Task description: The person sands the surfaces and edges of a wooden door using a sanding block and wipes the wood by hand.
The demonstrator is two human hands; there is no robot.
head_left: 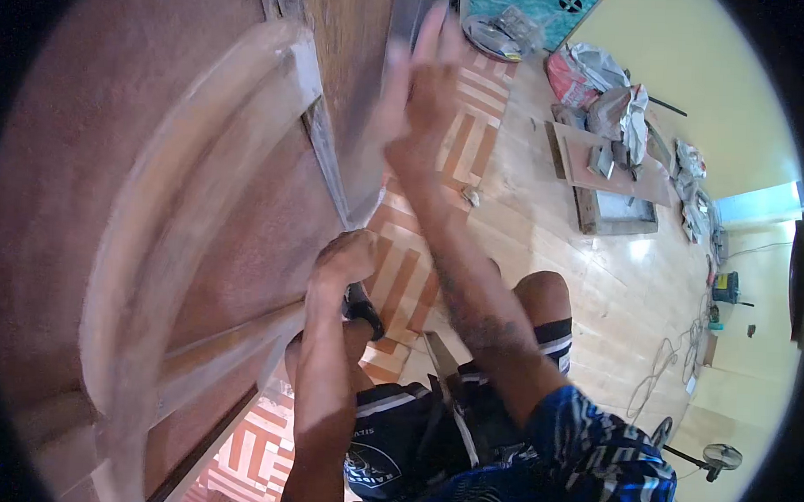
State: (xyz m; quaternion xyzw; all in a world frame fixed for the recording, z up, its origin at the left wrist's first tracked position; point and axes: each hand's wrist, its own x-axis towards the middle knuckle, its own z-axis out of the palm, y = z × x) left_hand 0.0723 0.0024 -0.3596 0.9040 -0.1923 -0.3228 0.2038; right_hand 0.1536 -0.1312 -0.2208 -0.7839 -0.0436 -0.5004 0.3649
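Observation:
A large reddish-brown wooden panel (235, 214), probably a door, fills the left side, with a pale curved moulding (146, 215) raised on its face. My right hand (429, 97) is up by the panel's edge at the top, its fingers stretched out and apart, blurred by motion. Whether it touches the wood I cannot tell. My left hand (344, 256) is closed in a fist lower down, close to the panel's edge; what it grips, if anything, is hidden. Just below that fist shows a black object (364, 312), partly covered by my arm and leg.
Patterned tiles (392, 286) and glossy floor (526, 246) lie beneath me. To the right, a board (635, 175) with small tools rests on a wooden frame (615, 225). Plastic bags (594, 72), a bucket (726, 287), cables (654, 375) and a fan (721, 457) stand along the wall.

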